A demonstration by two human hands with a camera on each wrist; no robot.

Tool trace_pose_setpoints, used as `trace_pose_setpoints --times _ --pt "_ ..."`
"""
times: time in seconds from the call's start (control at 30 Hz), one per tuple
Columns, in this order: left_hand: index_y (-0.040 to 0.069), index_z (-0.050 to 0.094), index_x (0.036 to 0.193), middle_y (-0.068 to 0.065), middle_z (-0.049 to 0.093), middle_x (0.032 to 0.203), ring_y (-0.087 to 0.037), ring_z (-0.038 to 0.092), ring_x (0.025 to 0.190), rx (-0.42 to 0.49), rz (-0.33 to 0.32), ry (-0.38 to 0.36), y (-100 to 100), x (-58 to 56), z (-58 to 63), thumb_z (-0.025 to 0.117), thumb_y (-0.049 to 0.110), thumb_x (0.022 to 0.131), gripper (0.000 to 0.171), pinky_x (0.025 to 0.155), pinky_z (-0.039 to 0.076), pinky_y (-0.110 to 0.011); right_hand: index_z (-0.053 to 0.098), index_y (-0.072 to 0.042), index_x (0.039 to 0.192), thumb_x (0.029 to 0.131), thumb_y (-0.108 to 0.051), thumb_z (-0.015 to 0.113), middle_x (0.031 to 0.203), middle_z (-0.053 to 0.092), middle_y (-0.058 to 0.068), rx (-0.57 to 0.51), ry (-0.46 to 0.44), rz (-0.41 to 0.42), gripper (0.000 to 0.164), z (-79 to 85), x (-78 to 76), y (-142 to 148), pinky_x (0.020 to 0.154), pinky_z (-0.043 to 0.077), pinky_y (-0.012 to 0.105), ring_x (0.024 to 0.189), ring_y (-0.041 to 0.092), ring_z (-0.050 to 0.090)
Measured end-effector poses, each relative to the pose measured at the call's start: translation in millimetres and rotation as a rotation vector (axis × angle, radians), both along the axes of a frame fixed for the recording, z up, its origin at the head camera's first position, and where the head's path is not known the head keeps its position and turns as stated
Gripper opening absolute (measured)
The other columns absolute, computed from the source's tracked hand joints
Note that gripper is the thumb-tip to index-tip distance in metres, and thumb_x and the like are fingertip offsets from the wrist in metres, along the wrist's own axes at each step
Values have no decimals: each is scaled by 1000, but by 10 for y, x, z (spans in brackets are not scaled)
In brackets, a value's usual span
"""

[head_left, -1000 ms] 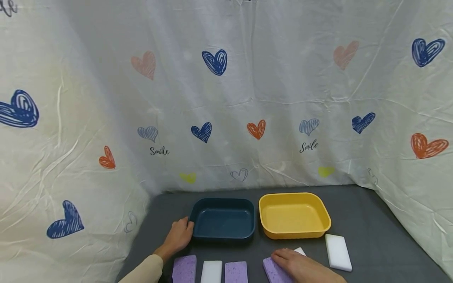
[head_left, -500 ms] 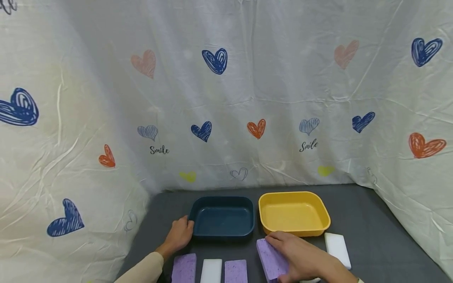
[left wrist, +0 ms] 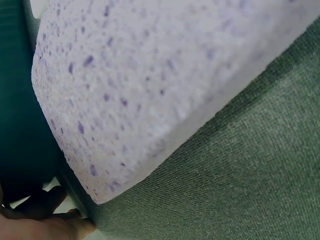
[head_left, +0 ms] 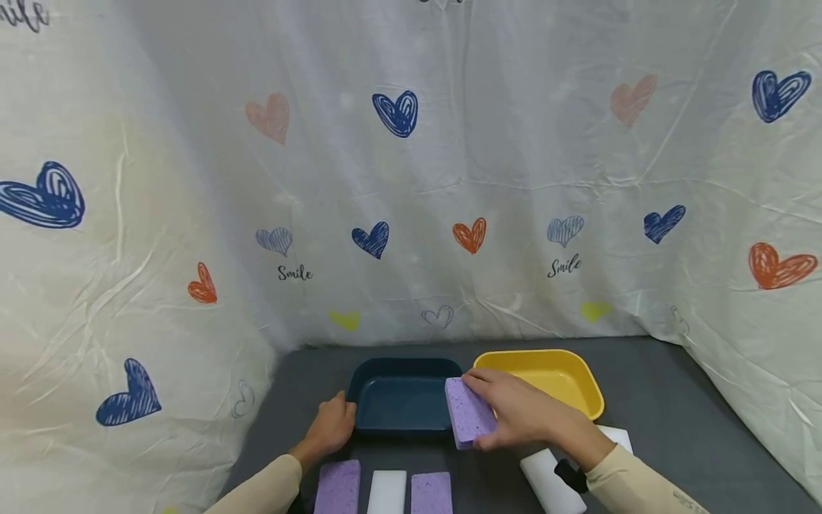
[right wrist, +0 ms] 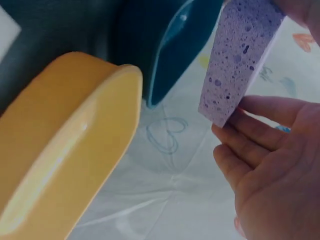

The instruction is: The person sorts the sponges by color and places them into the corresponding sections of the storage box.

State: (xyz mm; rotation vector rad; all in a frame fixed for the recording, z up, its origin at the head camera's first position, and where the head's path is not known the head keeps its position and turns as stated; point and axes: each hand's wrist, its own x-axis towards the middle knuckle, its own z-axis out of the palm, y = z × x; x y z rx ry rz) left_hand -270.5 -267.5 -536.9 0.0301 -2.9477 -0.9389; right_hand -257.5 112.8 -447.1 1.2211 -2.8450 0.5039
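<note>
My right hand [head_left: 523, 410] holds a purple speckled sponge [head_left: 467, 414] between thumb and fingers. The sponge is raised and overlaps the right end of a dark blue tray [head_left: 404, 430] in the head view. In the right wrist view the sponge [right wrist: 240, 55] shows its pores, with the fingertips at one end and the thumb at the other. My left hand [head_left: 332, 422] grips the left side of the blue tray, its fingers bent at the rim. A nearby purple sponge [left wrist: 135, 90] fills much of the left wrist view.
A yellow tray [head_left: 581, 378] stands to the right of the blue one, partly behind the right hand. In front lie a purple sponge [head_left: 338, 485], a white sponge [head_left: 388, 491] and another purple sponge [head_left: 432, 492]. White blocks [head_left: 551, 480] lie near the right forearm. A heart-printed curtain [head_left: 411, 178] hangs behind.
The right hand has lifted the purple sponge off the table and carried it up and left to the blue tray's right end, uncovering a white block. The left hand has stayed at the tray.
</note>
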Motion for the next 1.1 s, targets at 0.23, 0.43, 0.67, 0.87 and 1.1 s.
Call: trace_pose_setpoints --times 0.23,0.43,0.67,0.87,1.1 --pt "-15 62 119 -2 46 76 -25 52 76 -2 -12 63 -30 -27 -115 45 10 106 32 71 49 -46 52 -4 160 85 -50 88 163 54 12 15 -15 -40 95 40 -225 -304 126 43 49 146 30 53" --pt "-15 61 129 -9 57 81 -28 57 82 -2 15 28 -99 -155 -254 47 12 107 38 76 52 -45 50 -3 162 86 -49 88 166 51 15 16 -9 -41 96 80 -361 -582 127 42 51 150 34 50" --pt "-25 49 145 -11 59 84 -33 61 88 -2 36 23 -10 -33 -142 46 11 107 53 85 54 -54 51 -4 161 88 -50 87 165 53 15 45 -7 -22 93 39 -451 -899 127 43 49 148 33 52" --pt "-27 49 145 -8 52 81 -29 56 80 23 42 18 19 3 -78 46 9 107 53 80 54 -50 54 -3 159 88 -48 87 164 54 16 71 -28 -19 90 -60 -522 -1115 125 45 49 147 33 54" --pt "-25 56 134 -2 49 73 -21 49 66 47 22 107 -164 -202 -515 43 16 107 51 61 46 -38 54 -5 160 88 -51 88 165 53 15 101 -45 -55 91 -209 -594 -1301 125 45 49 148 32 54"
